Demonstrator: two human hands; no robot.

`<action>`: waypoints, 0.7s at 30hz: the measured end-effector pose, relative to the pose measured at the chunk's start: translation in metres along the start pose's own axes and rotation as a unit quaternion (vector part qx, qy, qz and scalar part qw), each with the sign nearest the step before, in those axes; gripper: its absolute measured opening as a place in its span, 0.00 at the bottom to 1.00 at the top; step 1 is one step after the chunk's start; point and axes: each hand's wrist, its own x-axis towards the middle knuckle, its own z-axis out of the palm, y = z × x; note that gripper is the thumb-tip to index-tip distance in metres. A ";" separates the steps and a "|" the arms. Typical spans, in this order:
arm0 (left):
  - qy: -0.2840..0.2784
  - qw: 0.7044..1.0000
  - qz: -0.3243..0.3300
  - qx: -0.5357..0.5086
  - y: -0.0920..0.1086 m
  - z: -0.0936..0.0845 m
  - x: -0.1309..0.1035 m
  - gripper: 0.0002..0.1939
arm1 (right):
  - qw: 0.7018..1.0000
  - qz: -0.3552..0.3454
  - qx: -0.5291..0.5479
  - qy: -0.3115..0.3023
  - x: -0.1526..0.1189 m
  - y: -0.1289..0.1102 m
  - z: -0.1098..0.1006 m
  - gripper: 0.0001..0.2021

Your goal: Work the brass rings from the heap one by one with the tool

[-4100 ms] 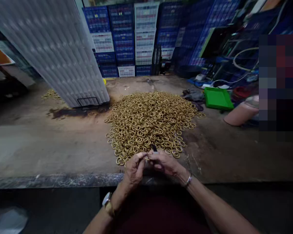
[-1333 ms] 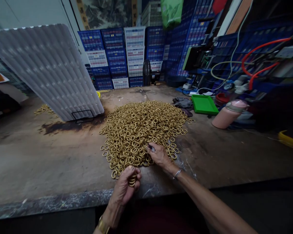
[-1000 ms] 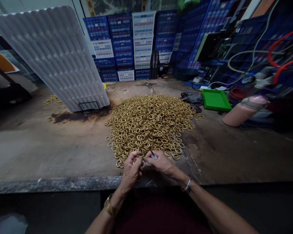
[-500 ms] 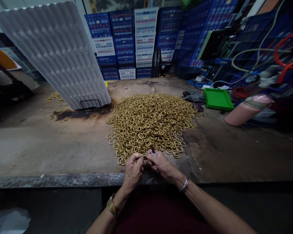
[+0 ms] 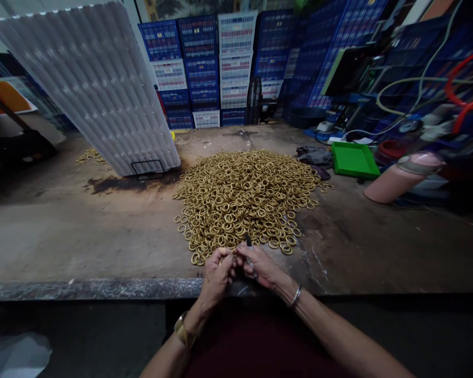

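A broad heap of gold-coloured metal rings (image 5: 244,194) lies on the worktable, its near edge just beyond my hands. My left hand (image 5: 216,273) is closed in a pinch on one of these rings, mostly covered by the fingers. Close against it, my right hand (image 5: 262,265) is closed around a slim tool (image 5: 248,240) whose dark, flat end sticks up past the fingers; it may be a small knife. My fingertips meet at the ring, so the exact contact between tool and ring is hidden.
A tall translucent corrugated panel stack (image 5: 90,89) leans in a wire stand at left. Blue and white crates (image 5: 199,63) rise behind the table. To the right are a green tray (image 5: 355,160), a pink cylinder (image 5: 402,178), a dark cloth (image 5: 313,156) and hoses. The table's front edge (image 5: 102,289) runs below my hands.
Both hands stay together at the heap's near edge. My right hand has turned slightly, and the tool's dark end stands a little more upright. The view has shifted slightly.
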 end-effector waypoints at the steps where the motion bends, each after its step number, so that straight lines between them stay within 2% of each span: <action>1: -0.003 1.000 0.000 -0.005 -0.001 -0.001 0.001 0.15 | 1.000 -0.004 -0.001 0.007 0.001 0.001 0.000 0.17; 10: -0.024 0.995 -0.039 -0.091 0.001 -0.003 0.001 0.15 | 1.000 -0.008 0.014 0.020 0.003 0.006 -0.005 0.16; 16: -0.041 0.982 -0.074 -0.170 0.001 -0.007 0.007 0.14 | 0.999 -0.024 -0.022 0.018 0.002 0.005 -0.003 0.11; 21: -0.051 0.979 -0.090 -0.173 0.001 -0.009 0.009 0.15 | 0.998 -0.033 -0.054 0.029 0.002 0.005 -0.002 0.09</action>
